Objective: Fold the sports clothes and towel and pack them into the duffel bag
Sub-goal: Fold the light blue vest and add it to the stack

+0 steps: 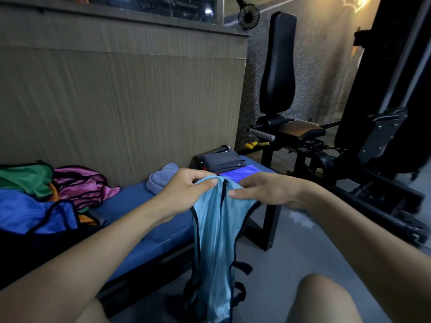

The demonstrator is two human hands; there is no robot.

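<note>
A light-blue sports vest (215,231) with black trim hangs down in front of the blue bench (144,220). My left hand (186,190) pinches its top edge between thumb and fingers. My right hand (263,188) holds the vest's other shoulder, fingers fairly straight over the cloth. At the bench's far end lie a folded grey garment (224,162), a bright blue folded piece (240,173) and a rolled lavender towel (161,177). At the left sit a pile of green (28,178), pink (81,183) and blue (30,213) clothes. The duffel bag is not clearly visible.
A wood-panelled wall (116,101) runs behind the bench. A black gym machine with an upright pad (277,64) stands at the right, beyond the bench end. Grey floor (279,259) lies below. My knee (326,299) shows at the bottom.
</note>
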